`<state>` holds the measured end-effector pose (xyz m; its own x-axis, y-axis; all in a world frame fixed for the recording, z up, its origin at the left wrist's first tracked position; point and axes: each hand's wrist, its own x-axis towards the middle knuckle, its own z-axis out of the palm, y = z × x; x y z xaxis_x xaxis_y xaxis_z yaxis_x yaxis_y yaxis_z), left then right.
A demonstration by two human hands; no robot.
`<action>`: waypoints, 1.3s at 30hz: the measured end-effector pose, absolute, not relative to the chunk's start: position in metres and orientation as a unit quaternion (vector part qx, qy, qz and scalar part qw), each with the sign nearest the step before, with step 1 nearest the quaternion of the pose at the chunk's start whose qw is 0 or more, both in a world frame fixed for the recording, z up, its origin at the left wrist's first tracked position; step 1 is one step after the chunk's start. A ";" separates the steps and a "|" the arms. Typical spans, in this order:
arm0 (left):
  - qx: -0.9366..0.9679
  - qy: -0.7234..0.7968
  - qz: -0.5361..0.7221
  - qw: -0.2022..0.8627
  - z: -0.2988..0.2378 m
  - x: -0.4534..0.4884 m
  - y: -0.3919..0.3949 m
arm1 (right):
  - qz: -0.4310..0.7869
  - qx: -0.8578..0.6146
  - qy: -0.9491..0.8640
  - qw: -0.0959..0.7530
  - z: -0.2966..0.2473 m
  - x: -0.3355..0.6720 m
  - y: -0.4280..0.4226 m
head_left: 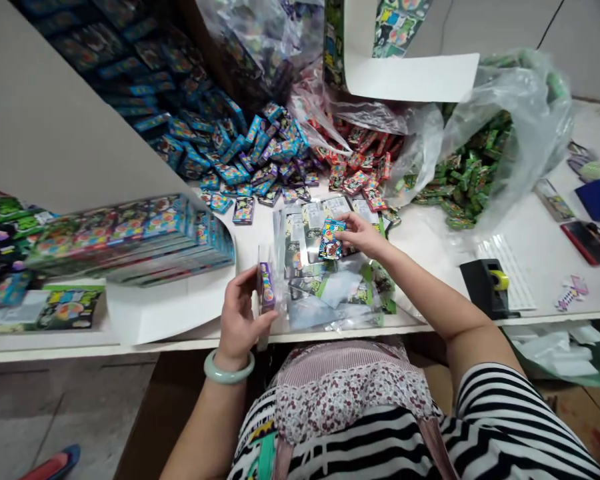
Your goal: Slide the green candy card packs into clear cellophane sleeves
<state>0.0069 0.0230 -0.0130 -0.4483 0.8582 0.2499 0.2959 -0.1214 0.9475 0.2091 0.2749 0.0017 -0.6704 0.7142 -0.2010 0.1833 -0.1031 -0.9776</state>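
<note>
My left hand [243, 310], with a pale bangle [229, 368] at the wrist, is closed around a clear plastic tray seen edge-on. Inside that tray a small purple box [267, 285] shows. Between the thumb and fingers of my right hand [361, 235] is a small blue printed box [331, 239], held above a pile of clear packages with printed cards [300, 230]. Behind my hands lie heaps of small boxes: blue ones [230, 172], purple ones [295, 193] and red ones [367, 180].
Stacked printed packs [130, 233] stand at left on white card. A clear bag of green packets [473, 167] lies at back right. On the right are a black tape dispenser [483, 287], white strips [505, 270] and a red-edged phone [586, 243]. The table's front edge [430, 328] runs before me.
</note>
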 end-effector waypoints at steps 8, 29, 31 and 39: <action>0.556 0.682 0.441 0.178 0.002 0.027 0.044 | 0.277 -0.339 -0.880 0.183 -0.012 0.241 0.269; 0.721 0.604 0.328 0.089 -0.005 0.037 0.062 | 0.162 -0.109 -0.975 0.108 0.065 0.289 0.219; 0.731 0.595 0.322 0.093 -0.004 0.041 0.061 | 0.186 -0.075 -0.976 0.080 0.064 0.287 0.218; 0.672 0.622 0.398 0.060 0.000 0.062 0.059 | 0.373 -0.153 -0.895 0.193 0.045 0.274 0.199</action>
<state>0.0624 0.0586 0.0000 -0.0893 0.8832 0.4603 0.7882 -0.2199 0.5749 0.2737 0.1994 0.0453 -0.8788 0.4170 0.2321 0.1291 0.6759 -0.7256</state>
